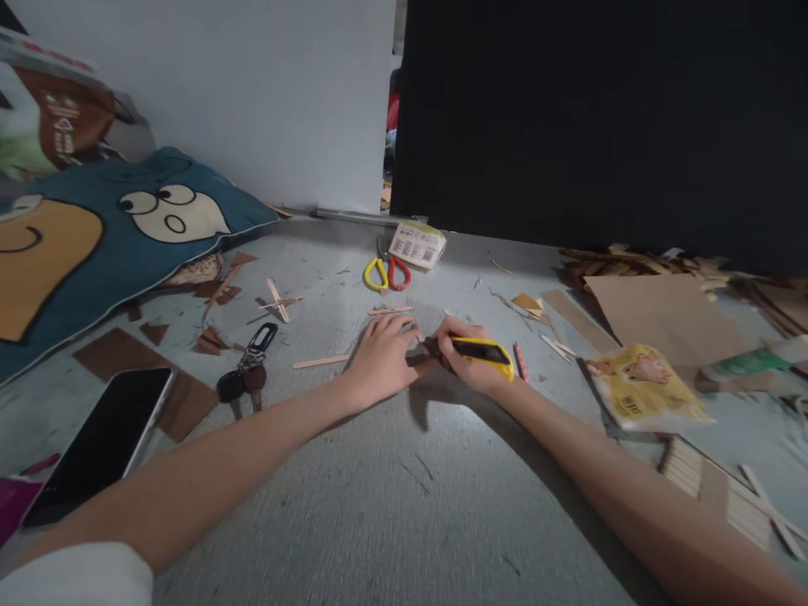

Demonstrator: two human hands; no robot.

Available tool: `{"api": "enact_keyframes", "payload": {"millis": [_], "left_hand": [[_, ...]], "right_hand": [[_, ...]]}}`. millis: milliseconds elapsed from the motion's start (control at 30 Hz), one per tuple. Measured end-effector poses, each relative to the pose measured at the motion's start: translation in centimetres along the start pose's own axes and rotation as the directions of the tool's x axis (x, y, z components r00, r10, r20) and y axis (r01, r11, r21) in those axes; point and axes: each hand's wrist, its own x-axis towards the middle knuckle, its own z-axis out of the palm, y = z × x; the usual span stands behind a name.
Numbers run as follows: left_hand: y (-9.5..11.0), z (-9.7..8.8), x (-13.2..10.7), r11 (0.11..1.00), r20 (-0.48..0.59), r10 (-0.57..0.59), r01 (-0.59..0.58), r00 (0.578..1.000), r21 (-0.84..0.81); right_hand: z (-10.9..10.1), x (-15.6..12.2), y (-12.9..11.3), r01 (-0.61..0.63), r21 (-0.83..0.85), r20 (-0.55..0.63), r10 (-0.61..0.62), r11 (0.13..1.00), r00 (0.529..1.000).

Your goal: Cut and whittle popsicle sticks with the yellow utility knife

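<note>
My right hand (465, 353) is wrapped round a yellow and black utility knife (486, 350), whose front end points left toward my other hand. My left hand (384, 358) rests low over the table, thumb and fingers bent together around something small and dark by the knife tip. What it grips is mostly hidden. A wooden craft stick (321, 362) lies just left of that hand, and more short sticks (390, 310) lie beyond its fingertips. Right of the knife is a thin red-and-white striped piece (520, 362).
Scissors (387, 274) and a small packet (417, 244) lie ahead. To the left are keys (246, 377), a phone (101, 442), brown scraps (114, 358) and a blue cushion (126, 227). Cardboard (662, 311), a yellow packet (644, 387) and a stick panel (713, 488) sit right.
</note>
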Motion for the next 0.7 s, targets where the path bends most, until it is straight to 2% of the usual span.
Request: {"api": "enact_keyframes", "payload": {"millis": [67, 133, 233, 567, 633, 700], "left_hand": [[0.0, 0.0, 0.0, 1.0, 0.002, 0.005, -0.005, 1.0, 0.01], [0.0, 0.0, 0.0, 1.0, 0.005, 0.011, -0.011, 1.0, 0.023], [0.0, -0.1, 0.0, 0.999, 0.0, 0.014, -0.014, 1.0, 0.028], [0.2, -0.3, 0.0, 1.0, -0.011, 0.016, -0.016, 1.0, 0.022], [0.2, -0.2, 0.0, 1.0, -0.014, 0.014, -0.014, 1.0, 0.021], [0.1, -0.2, 0.0, 1.0, -0.015, 0.013, -0.013, 1.0, 0.015]], "right_hand": [[0.2, 0.2, -0.2, -0.163, 0.126, -0.007, 0.165, 0.979, 0.986], [0.4, 0.4, -0.4, -0.292, 0.25, -0.003, 0.302, 0.923, 0.953], [0.6, 0.7, -0.3, -0.39, 0.384, 0.0, 0.422, 0.837, 0.907], [0.5, 1.6, 0.5, -0.488, 0.598, 0.062, 0.571, 0.636, 0.819], [0.3, 1.6, 0.7, -0.474, 0.638, 0.056, 0.578, 0.606, 0.814], [0.1, 1.6, 0.9, -0.428, 0.66, 0.011, 0.562, 0.617, 0.827]]}}
